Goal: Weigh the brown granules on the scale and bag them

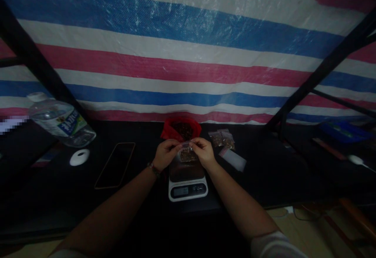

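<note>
Between my two hands hangs a small clear zip bag (188,155) with brown dried bits in its lower part. My left hand (165,154) pinches one top corner of it, and my right hand (205,153) pinches the other. Directly below the bag is a white kitchen scale (188,193) with a dark platform; its display seems to read zero. Just behind my hands stands an open red bag (173,129) holding more dark brown bits. To the right of my right hand lie filled zip bags (225,138) and a flat stack of unfilled zip bags (233,159).
A phone (116,165), a white mouse (79,157) and a large clear plastic bottle (63,120) are on the left of the black table. Behind rises a striped tarp (188,69) with black metal posts (317,69) at both sides. A blue object (346,131) sits far right.
</note>
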### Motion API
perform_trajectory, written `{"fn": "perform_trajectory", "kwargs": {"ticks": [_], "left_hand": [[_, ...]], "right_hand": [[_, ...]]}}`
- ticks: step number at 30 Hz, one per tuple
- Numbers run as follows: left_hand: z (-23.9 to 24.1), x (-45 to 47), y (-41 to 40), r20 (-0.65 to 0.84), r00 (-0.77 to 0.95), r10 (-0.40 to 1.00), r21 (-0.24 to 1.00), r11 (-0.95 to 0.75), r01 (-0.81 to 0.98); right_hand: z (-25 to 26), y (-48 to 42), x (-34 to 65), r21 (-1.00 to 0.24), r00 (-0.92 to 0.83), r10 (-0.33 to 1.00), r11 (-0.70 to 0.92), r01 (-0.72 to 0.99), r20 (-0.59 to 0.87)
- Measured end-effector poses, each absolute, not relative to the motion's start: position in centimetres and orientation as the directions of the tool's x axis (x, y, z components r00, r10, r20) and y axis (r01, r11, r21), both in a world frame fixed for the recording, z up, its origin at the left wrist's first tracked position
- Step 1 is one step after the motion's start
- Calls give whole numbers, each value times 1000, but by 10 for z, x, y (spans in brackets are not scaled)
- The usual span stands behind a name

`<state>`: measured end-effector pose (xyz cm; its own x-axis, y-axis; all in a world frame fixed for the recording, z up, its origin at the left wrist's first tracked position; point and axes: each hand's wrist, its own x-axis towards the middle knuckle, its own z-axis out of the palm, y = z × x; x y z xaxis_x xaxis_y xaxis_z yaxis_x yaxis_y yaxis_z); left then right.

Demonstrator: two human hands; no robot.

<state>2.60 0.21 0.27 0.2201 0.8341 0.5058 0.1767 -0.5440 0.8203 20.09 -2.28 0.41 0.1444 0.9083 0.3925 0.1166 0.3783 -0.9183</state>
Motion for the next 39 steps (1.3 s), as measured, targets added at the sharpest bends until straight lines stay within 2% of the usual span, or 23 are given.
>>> {"fn": "perform_trajectory", "kwargs": {"ticks": [5, 12, 23, 34, 39], "left_hand": [[2, 28, -3, 460, 231, 857, 854, -498, 149], [12, 32, -11, 548, 235, 803, 802, -584, 124], [10, 28, -11, 568, 276, 775, 772, -618, 147], [11, 27, -10, 557, 297, 776, 781, -611, 133], [11, 29, -12, 555, 264, 789, 787, -600, 140]], "right_hand": [[7, -27, 198, -900, 105, 902, 398, 177, 419], [13, -31, 196, -839, 59, 874, 441, 320, 482], [23, -38, 193, -740, -23, 819, 530, 414, 573], [25, -40, 192, -727, -86, 802, 576, 375, 591], [27, -39, 195, -757, -8, 825, 523, 391, 565]]}}
